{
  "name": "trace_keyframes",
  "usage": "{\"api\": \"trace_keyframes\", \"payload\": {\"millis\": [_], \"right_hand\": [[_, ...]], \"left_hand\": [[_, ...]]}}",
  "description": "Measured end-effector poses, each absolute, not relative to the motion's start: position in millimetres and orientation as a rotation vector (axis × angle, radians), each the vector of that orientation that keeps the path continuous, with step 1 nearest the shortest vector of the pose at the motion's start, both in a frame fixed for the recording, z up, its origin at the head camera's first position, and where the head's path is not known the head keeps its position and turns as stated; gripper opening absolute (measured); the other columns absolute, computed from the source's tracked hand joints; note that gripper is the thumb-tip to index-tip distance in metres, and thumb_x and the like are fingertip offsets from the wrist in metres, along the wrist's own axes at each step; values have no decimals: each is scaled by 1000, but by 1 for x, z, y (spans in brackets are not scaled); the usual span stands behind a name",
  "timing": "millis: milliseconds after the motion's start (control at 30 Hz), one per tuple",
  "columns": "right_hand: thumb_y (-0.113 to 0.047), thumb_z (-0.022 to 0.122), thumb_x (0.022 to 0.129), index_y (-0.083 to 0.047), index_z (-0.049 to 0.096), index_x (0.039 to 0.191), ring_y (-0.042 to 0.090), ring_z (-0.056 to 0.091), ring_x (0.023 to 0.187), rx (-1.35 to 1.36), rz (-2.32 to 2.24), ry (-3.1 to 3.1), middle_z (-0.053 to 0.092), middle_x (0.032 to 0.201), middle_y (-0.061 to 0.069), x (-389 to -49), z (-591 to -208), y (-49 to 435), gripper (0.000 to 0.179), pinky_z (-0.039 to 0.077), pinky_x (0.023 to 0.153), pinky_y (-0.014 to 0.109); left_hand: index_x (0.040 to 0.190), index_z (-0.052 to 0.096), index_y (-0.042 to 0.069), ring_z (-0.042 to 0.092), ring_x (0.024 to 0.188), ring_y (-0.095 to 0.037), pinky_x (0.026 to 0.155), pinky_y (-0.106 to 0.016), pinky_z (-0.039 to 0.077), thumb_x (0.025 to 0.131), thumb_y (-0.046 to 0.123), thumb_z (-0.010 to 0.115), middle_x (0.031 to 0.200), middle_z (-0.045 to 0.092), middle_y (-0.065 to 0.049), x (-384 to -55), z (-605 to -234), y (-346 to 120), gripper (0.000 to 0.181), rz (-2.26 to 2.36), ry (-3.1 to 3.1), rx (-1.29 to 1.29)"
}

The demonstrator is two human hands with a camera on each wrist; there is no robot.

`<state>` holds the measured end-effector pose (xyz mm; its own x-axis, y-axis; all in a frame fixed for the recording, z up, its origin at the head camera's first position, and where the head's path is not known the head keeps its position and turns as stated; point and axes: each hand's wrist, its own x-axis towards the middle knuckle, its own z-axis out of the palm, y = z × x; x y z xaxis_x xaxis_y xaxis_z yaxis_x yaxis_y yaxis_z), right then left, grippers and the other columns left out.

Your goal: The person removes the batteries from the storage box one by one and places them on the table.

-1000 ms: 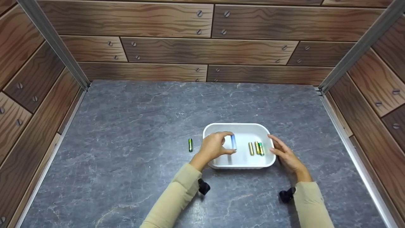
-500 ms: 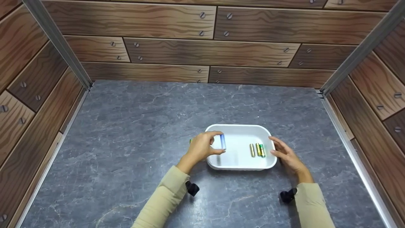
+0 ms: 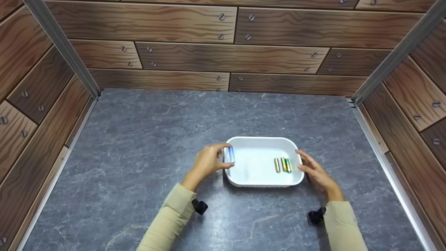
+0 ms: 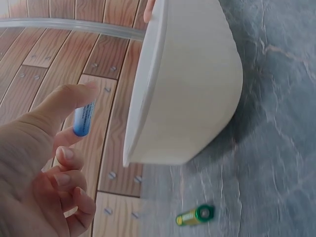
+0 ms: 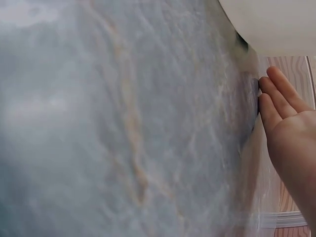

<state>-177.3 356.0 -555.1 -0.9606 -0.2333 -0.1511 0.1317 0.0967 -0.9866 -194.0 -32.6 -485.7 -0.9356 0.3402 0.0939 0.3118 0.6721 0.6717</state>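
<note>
In the head view my left hand [image 3: 206, 161] pinches a blue battery [image 3: 231, 154] by its ends, between thumb and finger, over the left rim of a white plastic tub [image 3: 258, 177]. The left wrist view shows the blue battery [image 4: 84, 118] under the thumb, outside the tub wall [image 4: 192, 84], with the other fingers curled loosely. My right hand [image 3: 316, 172] rests at the tub's right rim, thumb and finger at the edge; its other fingers [image 5: 281, 94] extend fairly straight in the right wrist view. Inside the tub, several gold and green batteries [image 3: 284, 164] lie at the right.
A green and gold battery [image 4: 195, 216] lies on the table left of the tub; the left hand covers it in the head view. The grey marbled tabletop [image 3: 156, 132] is bounded by wood-patterned walls [image 3: 195, 55] and metal rails [image 3: 66, 52].
My left hand has moved left with the blue battery, from over the tub's inside to its left rim, covering the battery on the table. My right hand has stayed at the right rim.
</note>
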Motion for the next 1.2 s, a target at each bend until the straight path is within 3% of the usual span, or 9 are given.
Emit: {"api": "trace_keyframes", "payload": {"millis": [100, 300, 467, 733, 1200], "right_hand": [[-7, 54, 95, -5, 29, 150, -10, 50, 117, -88, -1954, 2099, 54, 125, -24, -177, -556, 355, 60, 37, 96, 9], [-7, 53, 95, -6, 26, 151, -9, 50, 118, -76, -1962, 2072, 53, 127, -25, -177, -557, 356, 62, 37, 97, 9], [-7, 53, 96, -4, 23, 151, -12, 48, 119, -118, -1968, 2054, 52, 128, -27, -176, -556, 358, 63, 37, 96, 9], [-7, 53, 96, -6, 26, 151, -13, 47, 120, -124, -1976, 2050, 50, 129, -27, -176, -560, 359, 62, 36, 97, 8], [-5, 53, 95, -5, 25, 151, -11, 49, 118, -122, -2014, 2032, 53, 128, -27, -176, -561, 358, 62, 37, 96, 9]], "left_hand": [[122, 66, 18, 39, 61, -8, 53, -20, 28, 71, 35, 84, 73, 56, -1, -195, -487, -40, 57, 1135, 2832, 560], [123, 66, 17, 38, 58, -7, 51, -20, 27, 70, 30, 84, 73, 62, -12, -196, -494, -54, 57, 1150, 2811, 555], [123, 65, 19, 37, 57, -8, 51, -21, 26, 70, 30, 85, 69, 59, -9, -196, -499, -63, 57, 1112, 2815, 523], [125, 64, 17, 38, 60, -11, 53, -24, 27, 73, 27, 83, 79, 64, -18, -198, -508, -72, 56, 1087, 2774, 454], [128, 62, 21, 39, 59, -9, 55, -24, 29, 72, 31, 83, 71, 56, 0, -207, -534, -94, 60, 995, 2786, 333]]}}
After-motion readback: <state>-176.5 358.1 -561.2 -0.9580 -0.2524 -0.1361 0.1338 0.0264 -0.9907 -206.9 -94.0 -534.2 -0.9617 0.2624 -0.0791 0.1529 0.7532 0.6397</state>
